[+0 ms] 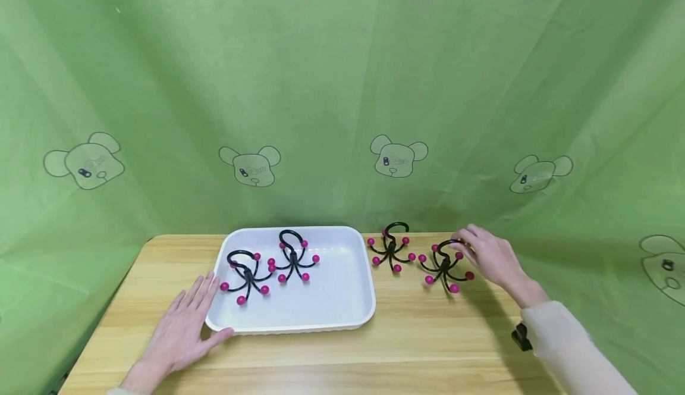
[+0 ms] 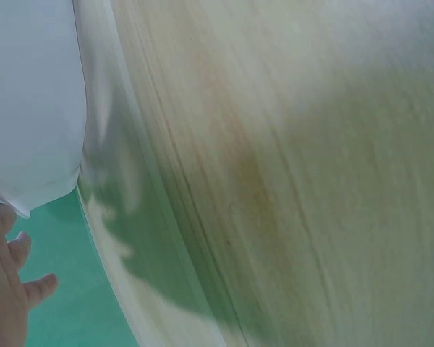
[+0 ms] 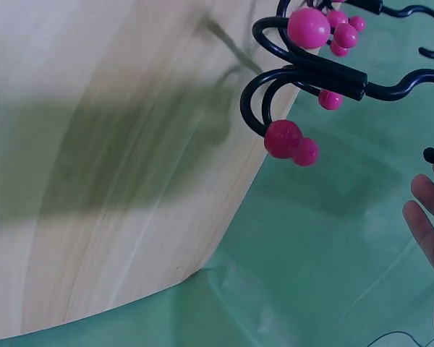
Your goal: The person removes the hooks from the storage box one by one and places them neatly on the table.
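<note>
My right hand (image 1: 489, 258) pinches the curved top end of a black multi-arm hanging hook (image 1: 444, 266) with pink ball tips, which stands upright on the table's right side. In the right wrist view, that hook's rounded end lies against my fingers (image 3: 428, 217); the thumb is out of sight there. Another such hook (image 1: 392, 248) stands just left of it. Two more, a front-left hook (image 1: 248, 275) and a rear hook (image 1: 292, 257), stand inside the white tray (image 1: 342, 300). Flat and spread, my left hand (image 1: 184, 326) rests by the tray's left side, touching its edge.
The wooden table (image 1: 407, 347) ends at the back against a green curtain (image 1: 321, 97) printed with bear heads. A small dark object (image 1: 521, 336) shows beside the right sleeve. The tray's right half is bare.
</note>
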Demonstrator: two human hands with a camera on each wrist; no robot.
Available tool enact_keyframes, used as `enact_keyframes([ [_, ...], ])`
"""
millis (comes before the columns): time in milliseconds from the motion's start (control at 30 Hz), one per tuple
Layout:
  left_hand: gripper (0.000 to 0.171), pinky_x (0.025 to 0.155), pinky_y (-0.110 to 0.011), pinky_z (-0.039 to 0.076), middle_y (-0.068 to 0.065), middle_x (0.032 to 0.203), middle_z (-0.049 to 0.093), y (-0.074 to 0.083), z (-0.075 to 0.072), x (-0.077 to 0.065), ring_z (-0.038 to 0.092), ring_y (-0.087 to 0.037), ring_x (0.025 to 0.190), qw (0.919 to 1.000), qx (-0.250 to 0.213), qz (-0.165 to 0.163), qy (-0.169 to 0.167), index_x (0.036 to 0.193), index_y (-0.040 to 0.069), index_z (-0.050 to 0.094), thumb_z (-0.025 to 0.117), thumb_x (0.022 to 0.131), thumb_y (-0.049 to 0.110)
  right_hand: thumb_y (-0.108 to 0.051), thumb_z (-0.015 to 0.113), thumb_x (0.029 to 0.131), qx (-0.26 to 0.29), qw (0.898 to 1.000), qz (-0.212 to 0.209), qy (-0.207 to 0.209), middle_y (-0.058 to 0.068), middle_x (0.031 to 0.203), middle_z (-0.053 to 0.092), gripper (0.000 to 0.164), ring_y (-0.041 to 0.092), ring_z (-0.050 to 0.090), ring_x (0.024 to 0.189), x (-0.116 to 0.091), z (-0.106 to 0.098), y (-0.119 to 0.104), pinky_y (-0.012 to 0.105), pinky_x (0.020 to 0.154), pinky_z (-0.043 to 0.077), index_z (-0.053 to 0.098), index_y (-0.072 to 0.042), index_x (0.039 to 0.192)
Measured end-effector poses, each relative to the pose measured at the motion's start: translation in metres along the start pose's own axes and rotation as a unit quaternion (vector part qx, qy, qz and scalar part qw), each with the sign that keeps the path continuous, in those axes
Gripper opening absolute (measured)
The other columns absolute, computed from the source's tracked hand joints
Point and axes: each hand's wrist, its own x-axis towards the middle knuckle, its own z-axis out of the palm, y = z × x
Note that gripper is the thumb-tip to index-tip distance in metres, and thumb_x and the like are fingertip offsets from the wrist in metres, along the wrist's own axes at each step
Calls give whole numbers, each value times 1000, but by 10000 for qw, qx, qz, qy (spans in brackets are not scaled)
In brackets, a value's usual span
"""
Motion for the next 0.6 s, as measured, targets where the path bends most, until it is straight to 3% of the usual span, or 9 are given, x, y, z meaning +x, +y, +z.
enact_keyframes([
  [433,111,123,-63,38,-21,170,37,0,-1,1,41,-43,154,10000,17,-7,39,166,6,28,65,88,75,-22,75,97,-53,9985,267,-465,4,94,72,11,16,64,72,23,11,29,24,49,45,74,-14,105],
  [600,111,123,-62,37,-21,169,38,0,0,0,41,-43,153,10000,3,-14,31,166,6,28,66,87,74,-22,75,98,-100,9986,271,-452,8,97,74,13,26,69,81,27,17,36,38,53,55,74,-13,106],
])
